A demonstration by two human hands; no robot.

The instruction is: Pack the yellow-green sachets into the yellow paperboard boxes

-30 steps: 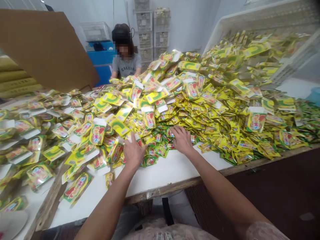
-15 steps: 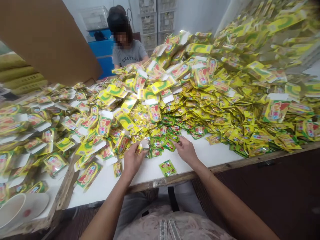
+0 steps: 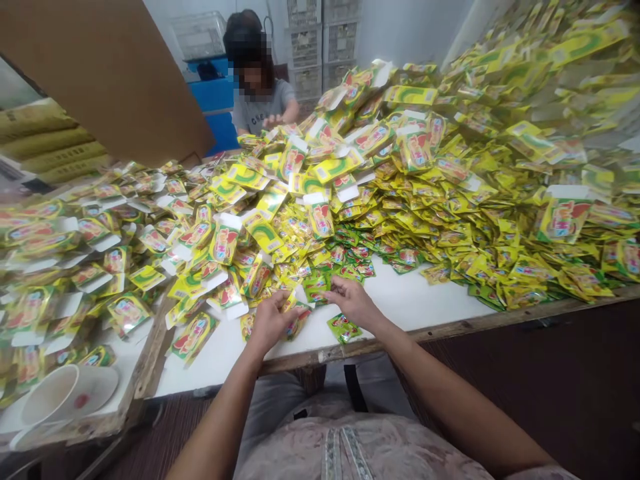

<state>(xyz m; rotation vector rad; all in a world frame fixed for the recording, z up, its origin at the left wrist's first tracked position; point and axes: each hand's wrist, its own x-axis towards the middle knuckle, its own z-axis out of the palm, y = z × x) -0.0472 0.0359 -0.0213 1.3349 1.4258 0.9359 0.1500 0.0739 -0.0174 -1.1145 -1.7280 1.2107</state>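
My left hand (image 3: 273,321) is closed around a small printed carton (image 3: 299,321), whose white end flap points up and to the right. In my right hand (image 3: 354,305), thumb and fingers pinch a green sachet (image 3: 316,288) just right of that carton. A single green sachet (image 3: 344,328) lies flat on the white tabletop below my right hand. Beyond both hands spreads a small heap of green sachets (image 3: 363,253), against a larger mound of yellow sachets (image 3: 425,227). Several printed cartons with white flaps, such as one carton (image 3: 225,241), lie to the left.
Across the table sits a person in a grey shirt (image 3: 273,107). A white bowl (image 3: 53,397) stands at the lower left. Wooden edging (image 3: 430,333) borders the table front. Behind are a large brown board (image 3: 115,80), blue bins (image 3: 220,110) and white crates (image 3: 305,50).
My right hand has moved left with a green sachet, toward the carton in my left hand. The carton now shows more of its printed side. The view has shifted slightly.
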